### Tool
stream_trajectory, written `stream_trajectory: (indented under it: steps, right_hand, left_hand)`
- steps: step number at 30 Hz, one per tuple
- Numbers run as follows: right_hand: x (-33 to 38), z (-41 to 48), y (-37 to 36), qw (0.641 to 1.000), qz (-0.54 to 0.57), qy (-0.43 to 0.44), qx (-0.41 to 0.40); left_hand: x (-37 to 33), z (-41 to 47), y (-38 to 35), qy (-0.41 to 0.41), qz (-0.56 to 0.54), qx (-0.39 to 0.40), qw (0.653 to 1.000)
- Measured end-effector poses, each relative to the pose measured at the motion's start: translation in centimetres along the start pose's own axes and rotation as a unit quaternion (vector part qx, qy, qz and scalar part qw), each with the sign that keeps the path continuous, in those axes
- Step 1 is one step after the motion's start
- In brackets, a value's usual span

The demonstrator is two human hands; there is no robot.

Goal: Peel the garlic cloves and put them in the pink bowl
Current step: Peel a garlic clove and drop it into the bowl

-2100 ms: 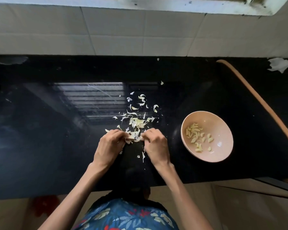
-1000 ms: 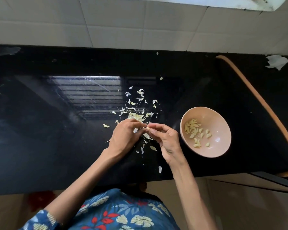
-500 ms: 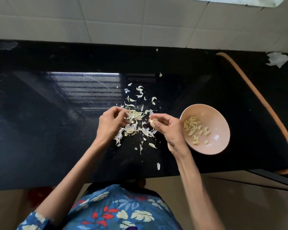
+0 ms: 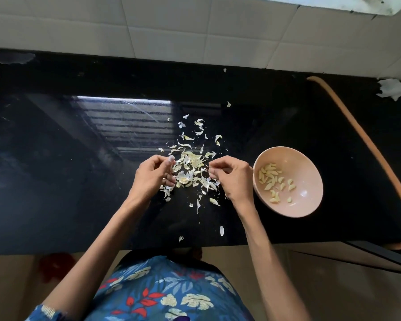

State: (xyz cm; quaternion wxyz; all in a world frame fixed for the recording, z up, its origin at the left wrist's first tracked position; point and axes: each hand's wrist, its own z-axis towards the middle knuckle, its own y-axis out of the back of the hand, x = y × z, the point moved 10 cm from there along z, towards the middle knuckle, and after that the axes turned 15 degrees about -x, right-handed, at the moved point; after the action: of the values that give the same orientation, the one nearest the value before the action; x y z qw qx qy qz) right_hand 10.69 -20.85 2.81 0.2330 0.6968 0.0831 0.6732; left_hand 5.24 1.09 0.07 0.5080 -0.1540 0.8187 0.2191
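Loosely curled, left hand (image 4: 152, 178) and right hand (image 4: 235, 178) flank the garlic skins (image 4: 192, 162).

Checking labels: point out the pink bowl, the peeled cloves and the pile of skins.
pink bowl (image 4: 308, 166): head view, bare inner wall.
peeled cloves (image 4: 270, 175): head view, middle of the heap.
pile of skins (image 4: 192, 160): head view, its dense centre.

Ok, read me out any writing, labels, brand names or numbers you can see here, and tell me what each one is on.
No text, number or sign can be read anywhere in this view.
pink bowl: plain, no mark.
black counter: only garlic skins and a window reflection.
wall tiles: blank.
white paper scrap: no writing visible.
blue garment: leaf pattern only.
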Motion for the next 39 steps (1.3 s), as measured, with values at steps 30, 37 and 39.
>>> stream_trajectory:
  steps: [30,37,39]
  right_hand:
    - [1.1,-4.4,-1.2,0.942,0.280,-0.174,0.065]
    - [1.0,-5.3,-0.2,0.988,0.130,-0.077,0.043]
    - [0.5,-5.9,0.2,0.999,-0.010,-0.013,0.039]
  left_hand:
    - [-2.2,-3.9,-2.3,-0.030,-0.027,0.113,0.993]
    - [-1.9,-4.3,-2.1,-0.046,0.047,0.097,0.993]
    - [-0.7,-4.5,-1.6,-0.044,0.094,0.072,0.992]
